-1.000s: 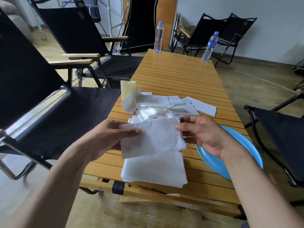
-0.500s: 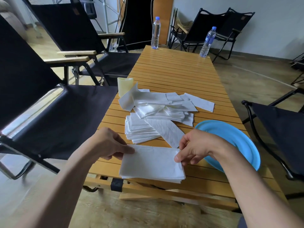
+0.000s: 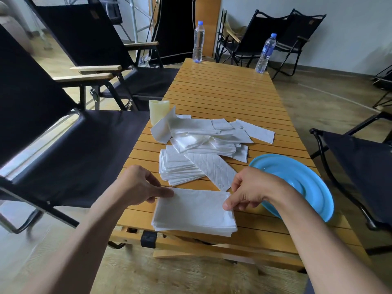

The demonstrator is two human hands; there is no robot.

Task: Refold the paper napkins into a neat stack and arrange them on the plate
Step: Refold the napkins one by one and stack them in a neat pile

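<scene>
A neat stack of folded white napkins (image 3: 194, 211) lies at the near edge of the wooden slat table (image 3: 222, 92). My left hand (image 3: 140, 184) touches the stack's far left corner with its fingertips. My right hand (image 3: 250, 188) pinches the stack's far right corner. Behind the stack sits a second squared pile of napkins (image 3: 176, 166), with one loose folded napkin (image 3: 214, 168) lying slantwise over it. Farther back is a messy heap of unfolded napkins (image 3: 207, 134). The blue plate (image 3: 301, 183) rests at the table's right edge, partly behind my right wrist.
A pale yellow cup (image 3: 158, 110) stands at the table's left edge beside the heap. Two water bottles (image 3: 198, 44) (image 3: 266, 53) stand at the far end. Black folding chairs (image 3: 63, 128) (image 3: 360, 166) flank the table on both sides.
The napkin I held up with both hands has come down onto the near stack. Both hands now sit at its far corners.
</scene>
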